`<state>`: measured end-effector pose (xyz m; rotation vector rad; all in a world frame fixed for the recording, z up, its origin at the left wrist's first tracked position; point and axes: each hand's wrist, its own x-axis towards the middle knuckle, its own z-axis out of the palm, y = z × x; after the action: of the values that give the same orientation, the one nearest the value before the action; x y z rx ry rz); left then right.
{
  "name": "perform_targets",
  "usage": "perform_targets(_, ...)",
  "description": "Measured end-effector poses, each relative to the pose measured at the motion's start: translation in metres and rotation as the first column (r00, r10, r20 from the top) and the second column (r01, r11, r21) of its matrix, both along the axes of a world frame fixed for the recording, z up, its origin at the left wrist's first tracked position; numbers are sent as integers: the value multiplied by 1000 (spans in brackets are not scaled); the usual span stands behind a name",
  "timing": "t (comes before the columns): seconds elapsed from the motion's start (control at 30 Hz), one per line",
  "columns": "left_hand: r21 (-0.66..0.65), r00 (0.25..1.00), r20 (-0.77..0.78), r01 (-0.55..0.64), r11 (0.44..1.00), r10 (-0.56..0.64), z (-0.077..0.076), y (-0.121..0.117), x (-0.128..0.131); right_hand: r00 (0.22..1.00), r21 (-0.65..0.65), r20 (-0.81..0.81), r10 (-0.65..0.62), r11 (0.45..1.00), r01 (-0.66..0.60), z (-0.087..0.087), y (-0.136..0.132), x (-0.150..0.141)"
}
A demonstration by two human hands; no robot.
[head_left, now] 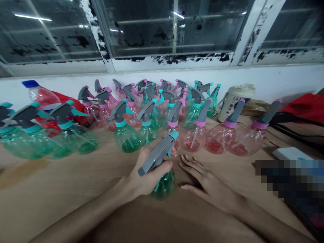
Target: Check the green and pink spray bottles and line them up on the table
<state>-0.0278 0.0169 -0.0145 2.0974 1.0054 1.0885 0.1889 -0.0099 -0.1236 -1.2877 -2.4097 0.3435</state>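
Observation:
My left hand (149, 168) is wrapped around the neck of a green spray bottle (164, 185) with a grey and teal trigger head. That bottle is at the near middle of the table, its nozzle pointing away to the upper right. My right hand (202, 175) lies flat on the table just right of the bottle, fingers stretched out and holding nothing. Beyond my hands stands a row of similar bottles, among them a green spray bottle (126, 138) with a teal collar and a pink spray bottle (193, 138) with a pink collar.
Several more spray bottles crowd against the wall. At the left stand green bottles (81, 138) and a clear bottle with a blue cap (37, 94). A paper cup (234, 103), a red bag (306, 108), black straps (293, 123) and a white box (291, 154) are at the right.

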Motion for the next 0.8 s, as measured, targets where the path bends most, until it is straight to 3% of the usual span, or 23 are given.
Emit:
perform_targets(0.3, 23, 994, -61, -89, 996, 90, -3, -1, 5, 1000, -17, 5, 18, 1000, -18, 4, 0, 0)
perform_targets(0.63, 170, 982, -127, -118, 978, 140, -6, 0, 5, 999, -3, -33, 22, 1000, -23, 4, 0, -1)
perform_targets(0.8, 99, 978, -171, -103, 990, 119, -10, -2, 0, 1000, -9, 11, 29, 1000, -29, 5, 1, -1)
